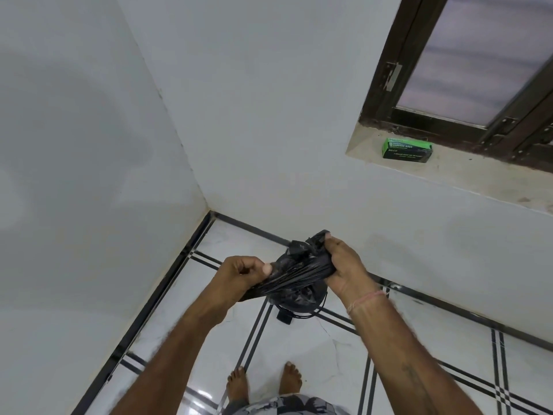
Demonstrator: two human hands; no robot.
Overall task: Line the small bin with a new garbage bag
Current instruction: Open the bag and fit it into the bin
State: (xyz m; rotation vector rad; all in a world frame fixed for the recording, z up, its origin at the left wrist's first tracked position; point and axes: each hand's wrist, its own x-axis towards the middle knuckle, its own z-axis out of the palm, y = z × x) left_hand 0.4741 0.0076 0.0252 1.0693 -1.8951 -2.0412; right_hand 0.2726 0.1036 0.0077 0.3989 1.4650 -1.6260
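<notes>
A black garbage bag (294, 272), bunched and crinkled, is stretched between both hands in front of me. My left hand (242, 272) grips its lower left end in a closed fist. My right hand (344, 265) clutches the upper right end, with a knotted tuft poking out above the fingers. Directly below the bag stands the small black bin (294, 307) on the floor; only its lower rim and a foot pedal show, the rest is hidden behind the bag.
A green box of garbage bags (407, 148) lies on the stone window sill (466, 175) at upper right. White walls meet in a corner behind the bin. My bare feet (263, 381) stand on the glossy tiled floor.
</notes>
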